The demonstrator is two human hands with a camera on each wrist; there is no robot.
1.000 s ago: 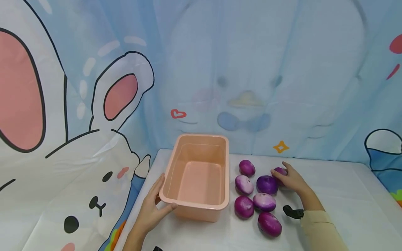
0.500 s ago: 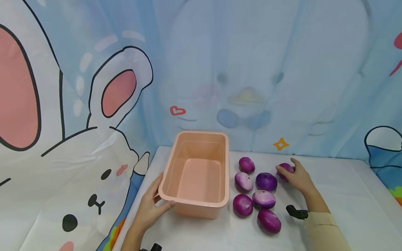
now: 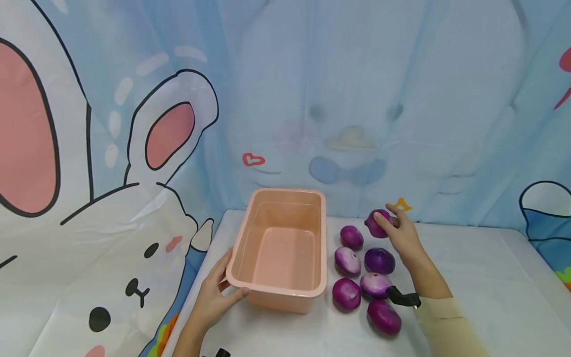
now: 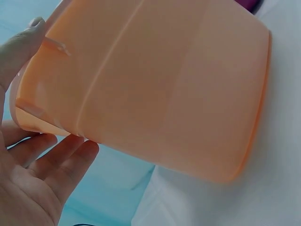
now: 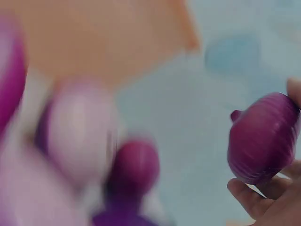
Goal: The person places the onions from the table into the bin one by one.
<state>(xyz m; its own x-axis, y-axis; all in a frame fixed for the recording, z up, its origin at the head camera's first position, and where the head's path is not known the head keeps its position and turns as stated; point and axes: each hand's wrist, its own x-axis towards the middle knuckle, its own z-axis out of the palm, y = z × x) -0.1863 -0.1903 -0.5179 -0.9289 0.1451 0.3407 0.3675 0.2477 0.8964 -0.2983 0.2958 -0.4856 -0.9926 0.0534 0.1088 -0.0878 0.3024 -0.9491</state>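
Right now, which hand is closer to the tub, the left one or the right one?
Left. The left hand touches the tub, holding its near left corner. The right hand is off to the tub's right, apart from it, holding an onion.

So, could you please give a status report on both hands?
Left hand gripping peach rectangular plastic tub. Right hand holding round purple onion, raised. Six other onions beside tub, seemingly not blocking.

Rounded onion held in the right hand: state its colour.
The rounded onion is deep reddish purple with fine lines; the right wrist view shows it best.
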